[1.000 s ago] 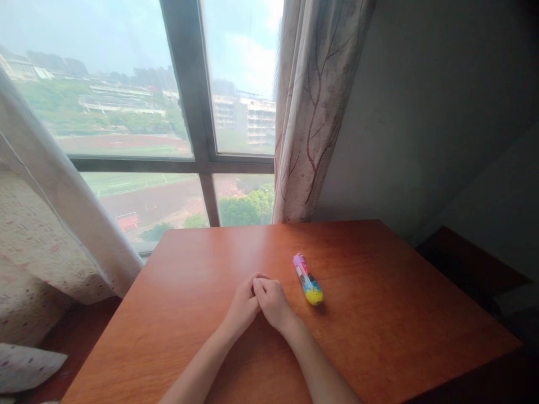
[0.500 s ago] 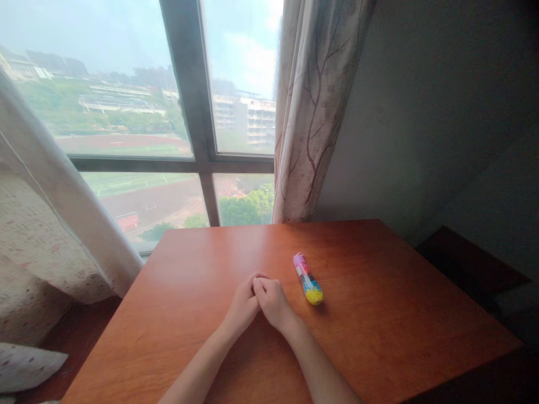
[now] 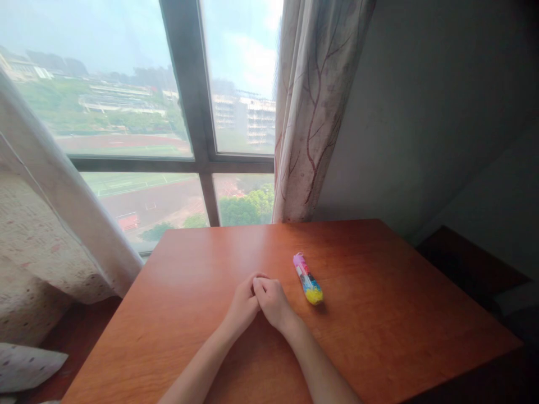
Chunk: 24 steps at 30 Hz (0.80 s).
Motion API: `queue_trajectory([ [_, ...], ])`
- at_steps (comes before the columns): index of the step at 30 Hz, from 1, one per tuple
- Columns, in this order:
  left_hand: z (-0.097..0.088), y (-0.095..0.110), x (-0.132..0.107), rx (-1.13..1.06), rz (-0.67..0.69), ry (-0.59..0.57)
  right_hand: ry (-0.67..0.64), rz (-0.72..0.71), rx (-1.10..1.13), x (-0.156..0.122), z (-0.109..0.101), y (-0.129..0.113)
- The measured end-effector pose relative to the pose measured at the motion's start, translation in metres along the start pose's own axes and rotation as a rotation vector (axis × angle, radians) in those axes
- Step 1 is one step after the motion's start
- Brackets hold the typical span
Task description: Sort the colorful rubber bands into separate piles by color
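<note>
My left hand (image 3: pixel 245 303) and my right hand (image 3: pixel 273 303) are clasped together at the middle of the wooden table (image 3: pixel 379 314). Their fingers are closed around each other, and no object shows between them. Many of the fingers are hidden by the clasp. A short distance right of my right hand lies what looks like a compact folded umbrella (image 3: pixel 308 279), pink at its far end, blue, red and dark in the middle, yellow at its near end. Neither hand touches it.
Behind the table stands a window (image 3: pixel 202 163) with a dark frame. Patterned curtains hang on its left (image 3: pixel 50 224) and right (image 3: pixel 315 112). A grey wall (image 3: pixel 404 112) rises at the right, with a dark flat-topped piece (image 3: pixel 475 258) low beside the table.
</note>
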<state>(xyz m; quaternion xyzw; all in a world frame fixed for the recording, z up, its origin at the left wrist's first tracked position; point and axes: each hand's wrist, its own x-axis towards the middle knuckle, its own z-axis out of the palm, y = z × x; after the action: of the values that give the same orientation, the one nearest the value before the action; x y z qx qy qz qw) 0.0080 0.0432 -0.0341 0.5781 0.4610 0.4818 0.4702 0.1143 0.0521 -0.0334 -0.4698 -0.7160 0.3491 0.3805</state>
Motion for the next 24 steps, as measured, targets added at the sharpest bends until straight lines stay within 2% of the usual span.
queue_trajectory([
  [24,-0.0002,-0.0063,0.0003,-0.005,0.005,-0.017,-0.007,0.006,0.012,0.0000,0.0018,0.0026],
])
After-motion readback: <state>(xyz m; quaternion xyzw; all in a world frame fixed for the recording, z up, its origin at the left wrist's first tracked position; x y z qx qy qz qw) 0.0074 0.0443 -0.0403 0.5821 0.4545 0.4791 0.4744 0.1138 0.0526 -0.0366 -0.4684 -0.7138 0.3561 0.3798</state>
